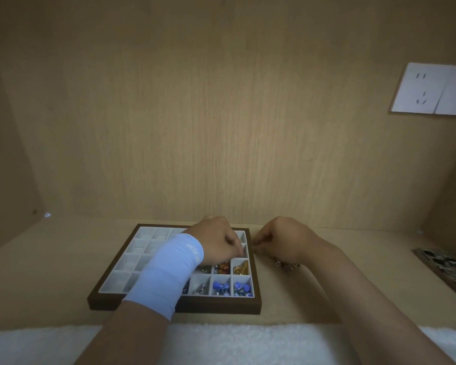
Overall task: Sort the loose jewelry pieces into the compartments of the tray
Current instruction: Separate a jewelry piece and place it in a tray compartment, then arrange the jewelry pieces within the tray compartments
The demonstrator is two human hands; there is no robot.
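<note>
tray centre on shelf | loose pile right of tray

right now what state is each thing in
tray: flat on table, near right compartments filled
left hand: fingers curled over tray's far right, hold unclear
right hand: curled beside tray, hold unclear
loose jewelry: heaped on table, unsorted

Left hand over the tray, right hand beside it, perhaps pinching something.
</note>
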